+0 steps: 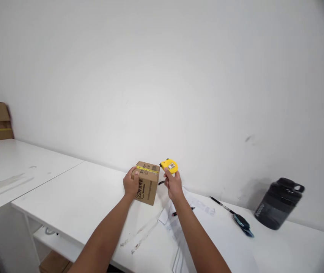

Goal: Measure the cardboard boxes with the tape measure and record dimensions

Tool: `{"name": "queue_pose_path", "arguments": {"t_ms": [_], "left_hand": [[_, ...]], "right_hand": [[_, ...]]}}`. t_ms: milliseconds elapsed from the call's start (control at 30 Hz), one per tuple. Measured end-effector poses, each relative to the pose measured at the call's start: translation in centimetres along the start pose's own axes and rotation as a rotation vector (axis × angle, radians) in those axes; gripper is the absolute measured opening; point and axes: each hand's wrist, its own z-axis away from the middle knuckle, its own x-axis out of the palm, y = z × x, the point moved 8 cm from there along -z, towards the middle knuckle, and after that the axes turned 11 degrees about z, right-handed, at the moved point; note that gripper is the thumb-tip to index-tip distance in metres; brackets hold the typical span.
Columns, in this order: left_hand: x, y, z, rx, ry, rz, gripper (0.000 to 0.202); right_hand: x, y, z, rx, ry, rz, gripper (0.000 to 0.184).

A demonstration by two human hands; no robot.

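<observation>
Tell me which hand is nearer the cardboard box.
Left. The left hand grips the box on its left side; the right hand holds a tape measure just right of it.

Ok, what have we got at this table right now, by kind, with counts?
Cardboard box: 1, held by the left hand
Yellow tape measure: 1, in the right hand
Scissors: 1
Dark jug: 1
Pen: 1
Total: 5, besides loose papers I cannot count
</observation>
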Motion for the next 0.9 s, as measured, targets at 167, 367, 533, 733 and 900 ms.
{"name": "queue_pose_path", "arguments": {"t_ms": [167,367,533,733,900], "left_hand": [[0.5,-0.2,0.0,-0.006,-0.037,0.078,0.036],[1.6,-0.6,-0.9,-0.018,-0.108,0.159,0.037],[2.0,-1.0,-1.3,-0.038,-0.117,0.204,0.036],[4.0,-2.0,-1.9,-0.063,-0.162,0.238,0.037],[6.8,-2.3,-2.8,-0.068,-0.257,0.285,0.04]], "right_hand": [[1.7,-3.2,-1.1,-0.157,0.051,0.293,0.087],[5.0,-3.3,-1.2,-0.332,-0.121,0.843,0.066],[5.9,-2.9,-1.2,-0.347,-0.093,1.049,0.064],[6.8,-3.4,-1.2,-0.528,-0.198,1.042,0.055],[5.7,-3.1,-2.0,-0.503,-0.181,1.087,0.041]]}}
